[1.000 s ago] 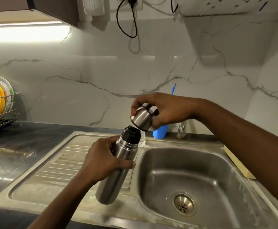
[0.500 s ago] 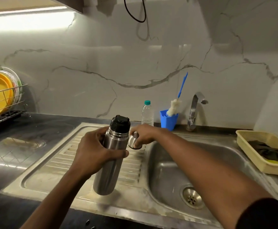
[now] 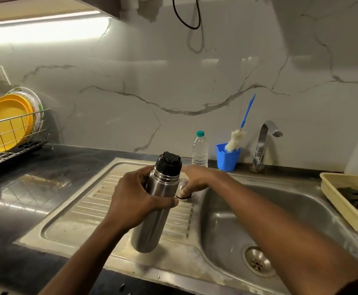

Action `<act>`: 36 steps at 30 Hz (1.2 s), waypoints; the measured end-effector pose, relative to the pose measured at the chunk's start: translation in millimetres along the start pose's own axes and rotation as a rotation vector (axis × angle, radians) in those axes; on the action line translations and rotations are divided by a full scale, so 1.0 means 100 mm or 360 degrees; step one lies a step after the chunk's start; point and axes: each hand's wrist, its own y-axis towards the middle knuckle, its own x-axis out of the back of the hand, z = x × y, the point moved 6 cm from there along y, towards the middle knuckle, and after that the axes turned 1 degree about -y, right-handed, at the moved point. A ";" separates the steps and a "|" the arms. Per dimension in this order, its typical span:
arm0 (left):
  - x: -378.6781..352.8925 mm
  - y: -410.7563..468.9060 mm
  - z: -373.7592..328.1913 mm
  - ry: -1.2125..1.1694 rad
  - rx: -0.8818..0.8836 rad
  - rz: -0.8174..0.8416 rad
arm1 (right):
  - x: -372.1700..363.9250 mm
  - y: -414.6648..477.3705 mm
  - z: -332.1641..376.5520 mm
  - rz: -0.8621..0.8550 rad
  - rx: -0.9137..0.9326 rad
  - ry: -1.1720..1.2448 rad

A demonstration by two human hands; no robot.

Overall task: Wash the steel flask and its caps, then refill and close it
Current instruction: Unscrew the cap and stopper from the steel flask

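Fingers (image 3: 165, 203) of the left hand (image 3: 139, 201) were wrapped around the middle of the steel flask (image 3: 152, 216) and held it tilted, with its bottom low over the drainboard (image 3: 101, 209). Just right of the flask, the fingers (image 3: 185, 189) of the right hand (image 3: 197, 179) were curled on the steel outer cap (image 3: 182, 185) and pressed it down, rim first, on the drainboard.

One second earlier this cap was in the air above the flask's mouth; then it came down beside the flask. I judged that the first opening step was done and that the hand would soon be free. The black inner cap (image 3: 168, 163) sat on the flask's neck, so it was probably the next thing to unscrew. No washing had begun.

By count: one flask and two caps, one off and one on. Behind the flask stood one water bottle (image 3: 199, 149), one blue cup (image 3: 228, 157) with one brush (image 3: 235, 139) in it, and one tap (image 3: 263, 141). To the right of the flask were one sink bowl (image 3: 227, 209) and, further, one basket (image 3: 331, 188) with a dark cloth. Far left of the flask, on the dark desk (image 3: 35, 188), one rack (image 3: 25, 145) held yellow plates (image 3: 5, 122); their number I could not tell.
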 end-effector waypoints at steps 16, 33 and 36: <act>-0.35 -0.01 -0.31 0.0245 0.0009 -0.0163 | 1.30 -1.63 0.77 -0.0614 0.0361 -0.0172; -0.58 -0.02 -0.48 0.0112 -0.0078 0.0044 | 1.45 -1.92 0.53 -0.0061 0.0506 -0.0156; -0.59 -0.01 -0.50 0.0164 -0.0095 0.0030 | 1.41 -1.81 0.48 -0.0129 0.0256 -0.0261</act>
